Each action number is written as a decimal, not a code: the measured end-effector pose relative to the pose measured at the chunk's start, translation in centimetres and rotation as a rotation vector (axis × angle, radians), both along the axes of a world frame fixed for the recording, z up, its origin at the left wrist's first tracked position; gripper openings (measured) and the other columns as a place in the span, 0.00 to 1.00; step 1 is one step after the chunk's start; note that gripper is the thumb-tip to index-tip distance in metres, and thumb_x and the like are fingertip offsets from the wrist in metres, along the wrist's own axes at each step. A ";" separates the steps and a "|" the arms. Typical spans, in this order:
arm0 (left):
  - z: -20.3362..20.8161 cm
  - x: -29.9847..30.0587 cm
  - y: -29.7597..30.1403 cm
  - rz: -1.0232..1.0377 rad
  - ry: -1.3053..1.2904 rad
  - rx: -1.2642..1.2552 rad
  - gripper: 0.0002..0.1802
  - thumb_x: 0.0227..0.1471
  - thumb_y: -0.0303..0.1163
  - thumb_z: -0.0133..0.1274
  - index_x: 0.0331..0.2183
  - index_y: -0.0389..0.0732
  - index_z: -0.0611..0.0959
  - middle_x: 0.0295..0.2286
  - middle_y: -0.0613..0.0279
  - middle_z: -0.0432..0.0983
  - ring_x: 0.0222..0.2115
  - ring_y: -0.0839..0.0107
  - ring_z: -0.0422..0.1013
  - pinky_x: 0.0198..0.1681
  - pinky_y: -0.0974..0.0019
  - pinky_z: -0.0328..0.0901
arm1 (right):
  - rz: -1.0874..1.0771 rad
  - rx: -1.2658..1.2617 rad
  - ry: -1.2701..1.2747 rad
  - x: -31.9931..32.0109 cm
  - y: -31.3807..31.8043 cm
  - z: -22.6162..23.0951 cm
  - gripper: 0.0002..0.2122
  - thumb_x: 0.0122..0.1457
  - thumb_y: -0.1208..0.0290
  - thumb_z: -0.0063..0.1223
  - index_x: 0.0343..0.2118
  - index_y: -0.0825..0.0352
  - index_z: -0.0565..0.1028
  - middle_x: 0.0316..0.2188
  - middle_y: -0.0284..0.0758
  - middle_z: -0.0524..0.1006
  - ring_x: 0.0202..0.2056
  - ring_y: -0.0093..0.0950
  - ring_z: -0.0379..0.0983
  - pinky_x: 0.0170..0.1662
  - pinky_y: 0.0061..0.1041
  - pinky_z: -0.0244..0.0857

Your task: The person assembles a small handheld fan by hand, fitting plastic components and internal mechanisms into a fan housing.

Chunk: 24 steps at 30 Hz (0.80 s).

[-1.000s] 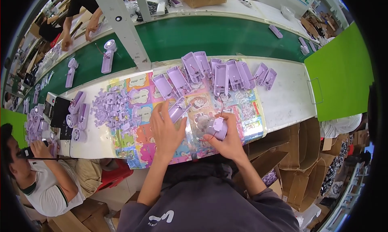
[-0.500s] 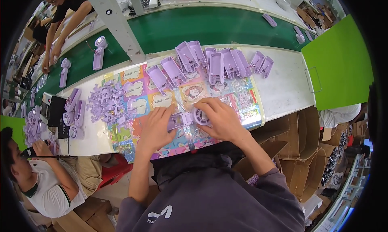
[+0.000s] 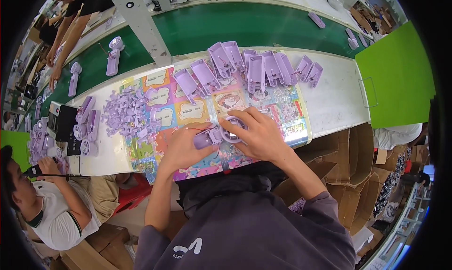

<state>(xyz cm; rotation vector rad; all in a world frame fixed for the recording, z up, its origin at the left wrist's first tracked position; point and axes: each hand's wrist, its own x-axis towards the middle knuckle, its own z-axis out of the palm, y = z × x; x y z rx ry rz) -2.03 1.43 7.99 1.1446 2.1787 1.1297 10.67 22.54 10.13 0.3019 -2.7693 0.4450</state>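
Over the colorful printed mat (image 3: 191, 112), my left hand (image 3: 181, 146) is closed round a lilac plastic handle housing (image 3: 202, 140). A thin red wire shows by its fingers. My right hand (image 3: 262, 134) grips a round lilac fan head (image 3: 232, 134) with a spoked inside. The two parts meet end to end between my hands; whether they are fastened cannot be seen. Left of my hands lies a heap of small lilac plastic pieces (image 3: 129, 112). Beyond them stand several open lilac handle shells (image 3: 256, 72) with thin wires.
A green conveyor belt (image 3: 212, 27) runs across the back, carrying lilac fan bodies (image 3: 113, 58). A grey post (image 3: 146, 30) rises at its near edge. At left, a co-worker (image 3: 61, 209) holds a dark tool. Cardboard boxes (image 3: 353, 152) stand at right, below a green panel (image 3: 393, 77).
The handle housing has turned and come closer against the round fan head. My right fingers have shifted over the head's rim. The whole view has moved slightly.
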 end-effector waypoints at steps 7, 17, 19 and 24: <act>-1.0 0.2 0.4 0.089 -0.249 0.106 0.22 0.48 0.28 0.66 0.46 0.31 0.83 0.42 0.49 0.81 0.41 0.61 0.78 0.45 0.64 0.70 | 0.025 0.029 0.123 -0.5 -0.1 1.0 0.36 0.34 0.76 0.66 0.55 0.55 0.76 0.49 0.35 0.74 0.40 0.35 0.70 0.37 0.31 0.70; -0.3 -0.5 1.1 0.168 -0.427 0.273 0.21 0.49 0.25 0.67 0.46 0.31 0.83 0.36 0.58 0.82 0.38 0.74 0.75 0.45 0.70 0.68 | 0.003 -0.249 0.200 -0.7 1.5 0.8 0.32 0.43 0.77 0.70 0.57 0.64 0.73 0.52 0.39 0.75 0.38 0.37 0.72 0.37 0.33 0.70; -0.5 -2.8 2.0 0.211 -0.226 0.339 0.22 0.49 0.30 0.67 0.46 0.31 0.84 0.33 0.61 0.83 0.34 0.80 0.74 0.40 0.72 0.69 | -0.149 -0.406 0.198 -0.8 2.7 -0.2 0.30 0.47 0.75 0.70 0.56 0.68 0.72 0.52 0.42 0.74 0.38 0.38 0.74 0.36 0.33 0.71; 3.4 -10.5 8.5 0.482 -0.068 0.305 0.21 0.52 0.36 0.64 0.42 0.28 0.85 0.29 0.59 0.82 0.27 0.76 0.74 0.33 0.67 0.69 | -0.307 -0.345 0.057 0.5 6.0 -6.9 0.11 0.53 0.75 0.63 0.39 0.68 0.76 0.27 0.39 0.78 0.28 0.37 0.76 0.32 0.34 0.69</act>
